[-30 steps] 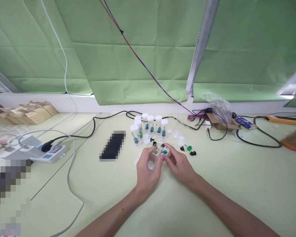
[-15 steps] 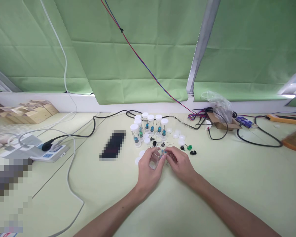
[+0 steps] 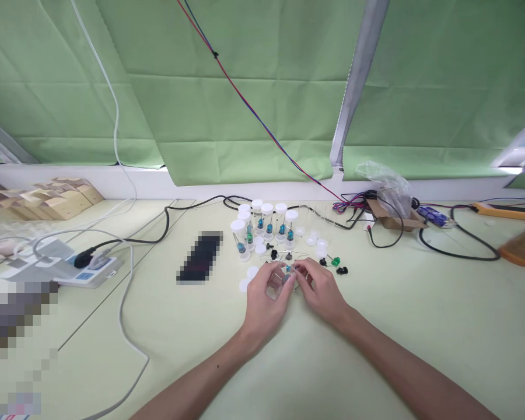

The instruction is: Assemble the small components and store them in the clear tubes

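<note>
My left hand [image 3: 265, 300] and my right hand [image 3: 321, 289] meet at the middle of the table, fingertips almost touching. Both are closed in a pinch around a small blue part [image 3: 288, 269], partly hidden by the fingers. Something clear shows inside the curl of my left hand, too faint to name. Just beyond stand several clear vials [image 3: 269, 220] with white caps, each holding a blue or green piece with a thin stem. Small black parts [image 3: 342, 270], a green part [image 3: 335, 261] and thin wires lie around my fingertips.
White round caps [image 3: 252, 272] lie left of my hands, more behind them. A dark phone-like slab [image 3: 200, 257], blurred out, lies farther left. A white power strip [image 3: 87, 271] with cables is at the left. At the back right sits a cardboard box [image 3: 396, 216] with plastic wrap.
My fingers have shifted very slightly around the blue part, which shows a little differently between them. Everything else stays in place.
</note>
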Demonstrator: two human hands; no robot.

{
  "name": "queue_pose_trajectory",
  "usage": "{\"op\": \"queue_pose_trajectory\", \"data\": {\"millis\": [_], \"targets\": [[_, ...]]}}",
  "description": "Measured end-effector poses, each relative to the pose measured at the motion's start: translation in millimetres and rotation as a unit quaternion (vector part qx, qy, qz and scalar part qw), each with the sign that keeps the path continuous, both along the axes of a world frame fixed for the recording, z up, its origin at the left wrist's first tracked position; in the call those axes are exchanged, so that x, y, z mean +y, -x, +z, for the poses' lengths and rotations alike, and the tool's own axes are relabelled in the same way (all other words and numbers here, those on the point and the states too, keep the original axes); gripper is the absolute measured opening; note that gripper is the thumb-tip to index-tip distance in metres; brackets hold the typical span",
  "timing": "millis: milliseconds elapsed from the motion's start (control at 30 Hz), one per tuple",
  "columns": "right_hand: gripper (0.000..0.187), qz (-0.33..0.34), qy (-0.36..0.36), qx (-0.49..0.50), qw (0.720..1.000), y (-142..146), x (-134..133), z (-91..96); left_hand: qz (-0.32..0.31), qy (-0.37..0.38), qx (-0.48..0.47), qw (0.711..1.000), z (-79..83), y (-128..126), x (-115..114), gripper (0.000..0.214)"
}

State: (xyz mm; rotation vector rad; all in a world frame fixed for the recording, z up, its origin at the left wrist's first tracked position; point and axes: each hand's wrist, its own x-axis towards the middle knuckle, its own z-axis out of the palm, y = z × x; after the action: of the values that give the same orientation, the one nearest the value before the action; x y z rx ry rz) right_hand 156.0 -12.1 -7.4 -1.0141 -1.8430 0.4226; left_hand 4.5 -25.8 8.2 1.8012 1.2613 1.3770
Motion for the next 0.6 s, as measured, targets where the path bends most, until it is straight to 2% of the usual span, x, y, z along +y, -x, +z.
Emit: {"op": "queue_pose_trajectory", "data": {"millis": [167, 300, 467, 600], "targets": [[0.014, -0.017, 0.011, 0.017, 1.0, 0.9, 0.4, 0.2, 0.016, 0.018, 0.007, 1.0, 1.3, 1.1, 1.2, 0.024], [0.014, -0.056, -0.004, 0.076, 0.996, -0.9, 1.6, 2.4, 0.025, 0.026, 0.028, 0.999, 2.4, 2.2, 2.1, 0.026], [0.013, -0.122, -0.04, 0.17, 0.977, -4.0, 0.8, 6.6, 0.026, 0.004, 0.067, 0.997, -0.1, 2.8, 3.3, 0.024], [0.014, -0.133, -0.057, 0.223, 0.964, -2.0, -2.3, 6.3, 0.02, -0.018, 0.092, 0.995, -2.6, 2.3, 3.6, 0.023]]}}
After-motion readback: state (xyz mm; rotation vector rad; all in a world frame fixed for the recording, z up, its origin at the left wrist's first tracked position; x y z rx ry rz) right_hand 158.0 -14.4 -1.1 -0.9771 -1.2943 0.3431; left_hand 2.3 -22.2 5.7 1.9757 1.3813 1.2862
